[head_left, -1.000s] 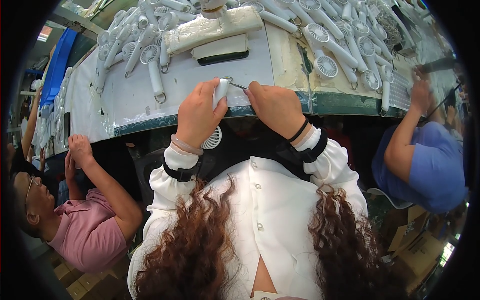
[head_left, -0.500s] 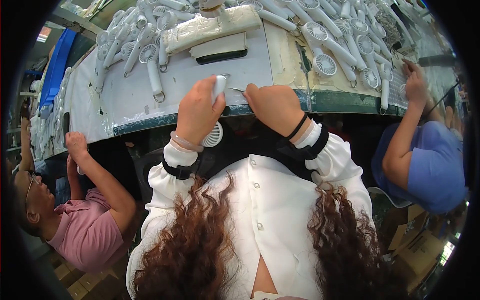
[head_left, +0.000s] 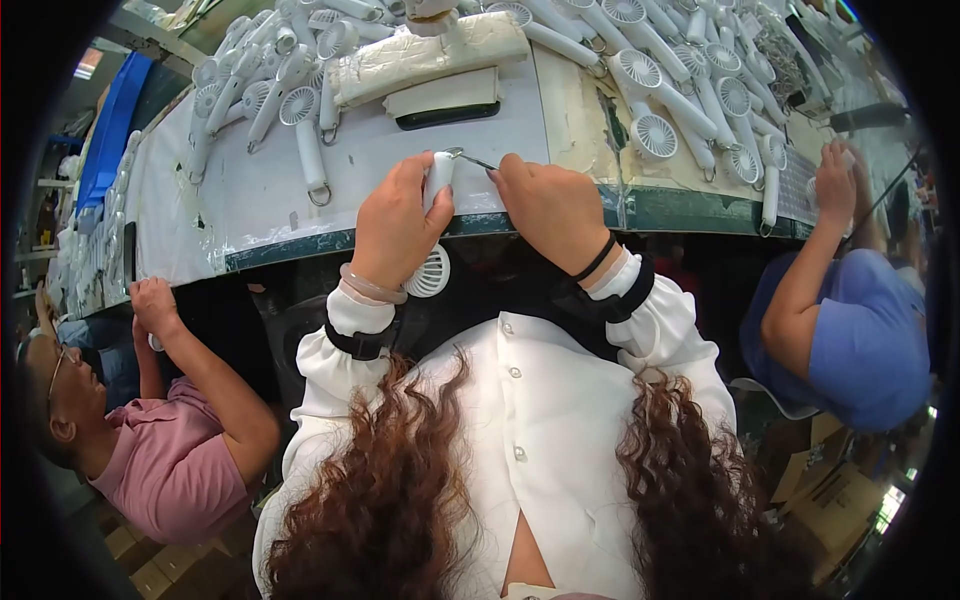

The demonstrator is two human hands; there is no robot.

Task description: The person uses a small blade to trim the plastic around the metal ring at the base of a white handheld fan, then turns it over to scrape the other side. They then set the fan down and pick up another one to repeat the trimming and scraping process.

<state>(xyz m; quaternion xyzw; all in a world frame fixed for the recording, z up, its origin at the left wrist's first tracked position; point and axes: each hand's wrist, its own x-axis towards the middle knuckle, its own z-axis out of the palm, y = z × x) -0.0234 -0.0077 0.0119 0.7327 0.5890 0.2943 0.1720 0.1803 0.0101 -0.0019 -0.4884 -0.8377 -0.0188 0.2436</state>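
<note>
**Working at the near edge of a long table (head_left: 235, 215)**

The table is curving across my view, its far side running out of the picture. On my left a co-worker in pink (head_left: 180, 465) is sitting with hands together, mostly hiding whatever is between them; on my right a co-worker in blue (head_left: 870, 335) is reaching over the table, the fingers blurring. White handheld fans (head_left: 690, 85) are lying heaped along the back, the top ones being cut off by the frame. A pale wrapped roll (head_left: 430, 65) is resting ahead of me.

My left hand (head_left: 393, 220) is closing around one white fan (head_left: 438, 178) at the table edge — my grip is covering its middle, its grille showing below my wrist. My right hand (head_left: 550, 212) is pinching a thin metal tool (head_left: 478, 161), its handle staying hidden. Its tip is pointing at the fan's small metal ring (head_left: 457, 152) — whether it is hooking through, I cannot tell.
</note>
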